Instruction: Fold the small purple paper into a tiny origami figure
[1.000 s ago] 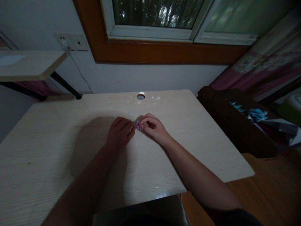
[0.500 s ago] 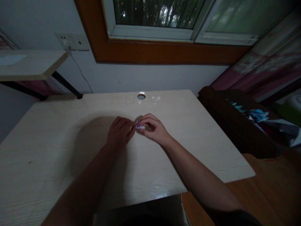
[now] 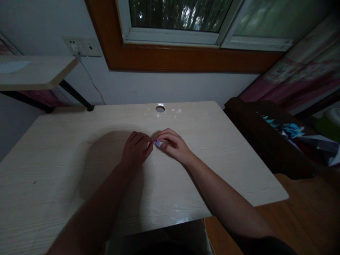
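Note:
A small light-purple piece (image 3: 157, 143), too tiny and dim to name, sits between my fingertips over the middle of the desk (image 3: 228, 156). My left hand (image 3: 136, 147) pinches its left end with thumb and forefinger. From the other side, my right hand (image 3: 175, 143) has its fingers curled around the piece, with the thumb below and the fingertips above. Both hands are close to the desk top, and the fingers cover part of the piece.
A round cable hole (image 3: 160, 109) lies near the desk's back edge. At the back left a raised shelf (image 3: 32, 78) stands on black legs. A white cord (image 3: 91, 81) hangs from the wall socket (image 3: 79, 46). Right of the desk is a dark wooden piece of furniture (image 3: 255, 141) holding bluish cloth.
The right fingers have shifted slightly on the purple piece, and its visible part has turned and looks different. The left hand has barely moved.

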`<state>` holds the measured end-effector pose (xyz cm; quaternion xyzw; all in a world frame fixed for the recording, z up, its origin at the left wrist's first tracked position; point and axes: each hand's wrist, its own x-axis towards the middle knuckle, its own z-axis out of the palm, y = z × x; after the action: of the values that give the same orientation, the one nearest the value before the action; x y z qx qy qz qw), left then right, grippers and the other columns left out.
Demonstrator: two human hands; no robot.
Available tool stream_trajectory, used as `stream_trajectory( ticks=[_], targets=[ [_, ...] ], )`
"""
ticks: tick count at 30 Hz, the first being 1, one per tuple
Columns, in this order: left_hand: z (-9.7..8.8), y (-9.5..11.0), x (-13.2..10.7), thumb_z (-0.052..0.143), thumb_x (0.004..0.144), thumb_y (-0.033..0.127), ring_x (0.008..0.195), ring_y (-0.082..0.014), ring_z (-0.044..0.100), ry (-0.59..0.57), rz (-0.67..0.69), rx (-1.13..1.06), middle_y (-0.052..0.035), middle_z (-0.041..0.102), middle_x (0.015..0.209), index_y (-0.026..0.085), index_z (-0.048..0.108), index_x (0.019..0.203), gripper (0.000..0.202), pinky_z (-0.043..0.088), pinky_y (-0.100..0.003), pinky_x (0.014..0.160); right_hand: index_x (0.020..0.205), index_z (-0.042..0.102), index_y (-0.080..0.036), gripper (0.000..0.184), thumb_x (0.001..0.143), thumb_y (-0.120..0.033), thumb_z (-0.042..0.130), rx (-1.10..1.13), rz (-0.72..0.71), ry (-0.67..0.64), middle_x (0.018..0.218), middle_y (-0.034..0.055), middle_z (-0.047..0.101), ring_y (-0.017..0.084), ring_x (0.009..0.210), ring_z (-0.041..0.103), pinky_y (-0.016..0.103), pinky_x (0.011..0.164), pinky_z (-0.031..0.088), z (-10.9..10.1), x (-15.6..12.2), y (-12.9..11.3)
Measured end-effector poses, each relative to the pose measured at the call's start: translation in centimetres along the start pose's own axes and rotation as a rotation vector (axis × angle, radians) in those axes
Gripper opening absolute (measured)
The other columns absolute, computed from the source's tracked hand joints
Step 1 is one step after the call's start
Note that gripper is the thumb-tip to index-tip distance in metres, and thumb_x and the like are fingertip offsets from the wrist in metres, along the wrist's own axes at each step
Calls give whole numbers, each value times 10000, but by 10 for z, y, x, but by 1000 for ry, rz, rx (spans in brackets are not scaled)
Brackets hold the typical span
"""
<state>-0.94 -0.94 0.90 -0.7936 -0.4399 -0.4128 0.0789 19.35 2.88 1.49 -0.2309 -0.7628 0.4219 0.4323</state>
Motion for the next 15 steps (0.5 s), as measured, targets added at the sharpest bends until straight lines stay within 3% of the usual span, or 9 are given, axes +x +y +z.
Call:
stream_trajectory(
  ticks=[15],
  targets=[
    [-1, 1, 1, 637, 856, 159, 793, -192, 590, 7, 37, 8, -48, 671, 835, 204, 632, 880, 52, 500, -368, 791, 926, 713, -232, 75, 869, -275, 688, -74, -8, 95, 955, 57, 650, 172, 896, 635, 349, 809, 550, 4, 1, 0]
  ],
)
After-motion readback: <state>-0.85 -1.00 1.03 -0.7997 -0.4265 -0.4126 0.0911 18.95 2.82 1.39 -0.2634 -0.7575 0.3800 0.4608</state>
